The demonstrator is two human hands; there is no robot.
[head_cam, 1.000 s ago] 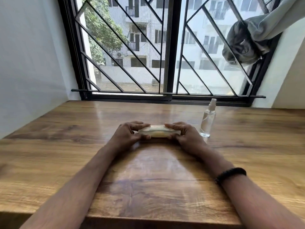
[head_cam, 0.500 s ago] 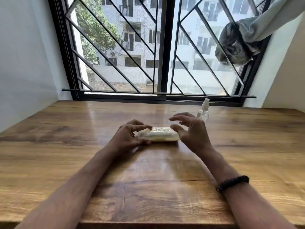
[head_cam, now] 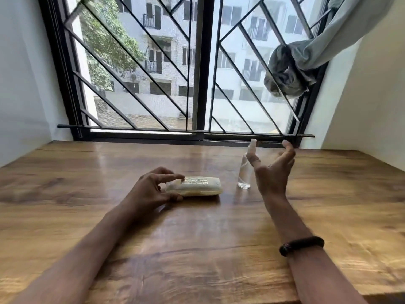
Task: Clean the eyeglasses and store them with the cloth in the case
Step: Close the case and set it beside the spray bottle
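The pale yellow case was seen lying closed and flat on the wooden surface, near its middle, with dark print on its lid. Its left end was held by the left hand. The fingers were laid over the top and the thumb was set against the near edge, so that the end was pinched between them.

The right hand was held raised above the surface, to the right of the case and apart from it. Its fingers were spread and loosely bent, and nothing was gripped by them. A clear spray bottle was stood upright between that hand and the case. Its neck was partly covered by the hand, and whether it was touched could not be told.

A dark band was worn on the right wrist. A knotted grey curtain was hung at the barred window behind.
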